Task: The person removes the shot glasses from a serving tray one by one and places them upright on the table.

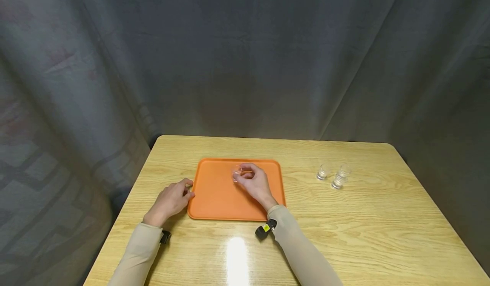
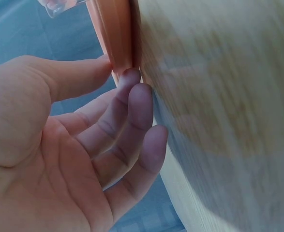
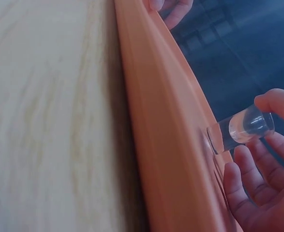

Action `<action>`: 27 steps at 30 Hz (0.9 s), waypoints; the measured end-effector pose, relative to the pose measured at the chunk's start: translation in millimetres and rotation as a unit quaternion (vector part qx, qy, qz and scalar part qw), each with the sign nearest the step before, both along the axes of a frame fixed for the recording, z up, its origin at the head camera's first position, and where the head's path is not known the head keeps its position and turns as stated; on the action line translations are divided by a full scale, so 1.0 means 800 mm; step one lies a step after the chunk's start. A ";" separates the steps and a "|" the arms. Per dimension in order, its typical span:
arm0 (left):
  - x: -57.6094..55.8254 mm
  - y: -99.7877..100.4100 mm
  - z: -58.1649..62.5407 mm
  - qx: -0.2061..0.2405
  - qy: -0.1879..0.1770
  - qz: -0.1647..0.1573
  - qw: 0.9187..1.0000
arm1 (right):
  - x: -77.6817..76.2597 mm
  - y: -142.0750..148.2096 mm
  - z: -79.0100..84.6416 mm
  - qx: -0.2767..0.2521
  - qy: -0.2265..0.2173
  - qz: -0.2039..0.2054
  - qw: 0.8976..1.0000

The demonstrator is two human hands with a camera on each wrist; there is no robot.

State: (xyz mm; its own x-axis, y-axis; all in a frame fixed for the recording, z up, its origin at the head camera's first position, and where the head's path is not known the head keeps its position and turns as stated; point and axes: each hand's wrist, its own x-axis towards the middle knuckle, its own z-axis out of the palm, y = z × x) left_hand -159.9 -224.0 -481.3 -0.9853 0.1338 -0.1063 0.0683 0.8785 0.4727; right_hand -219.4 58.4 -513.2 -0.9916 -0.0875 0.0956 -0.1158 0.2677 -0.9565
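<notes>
An orange tray lies on the wooden table. My left hand is at the tray's left edge; in the left wrist view its thumb and fingertips pinch the orange rim. Over the back middle of the tray, my right hand holds a small clear glass between thumb and fingers. In the right wrist view that glass has one end at the tray surface, while the thumb and fingers grip its other end. Whether the glass fully rests on the tray I cannot tell.
To the right of the tray, small clear glasses stand on the table, two of them close together. Dark grey curtains hang behind the table and at both sides.
</notes>
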 end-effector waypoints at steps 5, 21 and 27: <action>0.001 0.000 0.000 0.004 -0.004 0.003 1.000 | 0.002 0.006 0.003 -0.008 0.002 -0.004 1.000; 0.002 0.001 0.000 0.005 -0.007 0.002 1.000 | 0.005 0.032 0.016 -0.010 -0.009 -0.028 1.000; 0.000 0.001 0.000 0.007 -0.009 -0.002 1.000 | 0.008 0.046 0.024 -0.035 -0.015 -0.038 0.999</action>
